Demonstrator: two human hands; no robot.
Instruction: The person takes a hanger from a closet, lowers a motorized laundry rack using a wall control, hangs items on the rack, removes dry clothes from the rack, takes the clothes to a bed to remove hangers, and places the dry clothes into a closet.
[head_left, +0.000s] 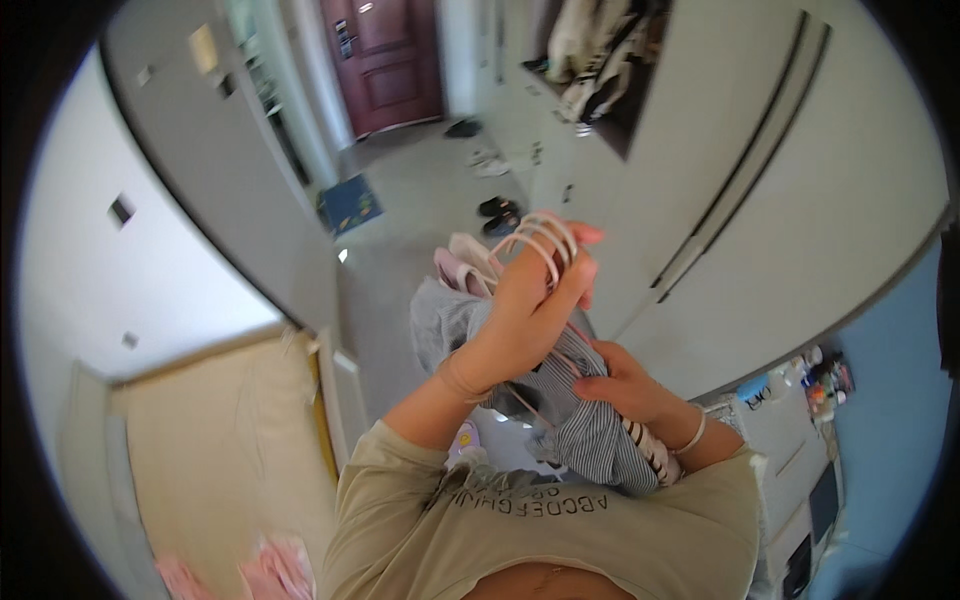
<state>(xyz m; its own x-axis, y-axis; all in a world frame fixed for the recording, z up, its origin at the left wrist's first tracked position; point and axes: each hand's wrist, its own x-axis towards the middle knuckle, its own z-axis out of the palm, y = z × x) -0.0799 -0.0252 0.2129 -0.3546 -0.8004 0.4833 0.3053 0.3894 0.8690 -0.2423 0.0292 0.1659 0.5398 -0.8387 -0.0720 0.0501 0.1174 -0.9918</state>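
Note:
Several pale clothes hangers (551, 236) have their hooks bunched at the fingers of my left hand (529, 307), which is closed around them in front of my chest. Grey-and-white striped garments (592, 442) hang from the bunch, along with pale pink pieces (457, 262) on the far side. Lower and to the right, my right hand (626, 382) grips a hanger's edge and the striped cloth. A cream garment with dark stripes (652, 454) lies by my right wrist. The cloth hides parts of the hangers.
A bed with a beige cover (202, 435) is on the left, with pink cloth (277, 570) on it. Tall pale wardrobe doors (720, 187) stand at the right. Shoes (500, 216) and a blue mat (350, 204) lie on the floor towards a dark red door (390, 67). A cluttered pale surface (772, 427) is at lower right.

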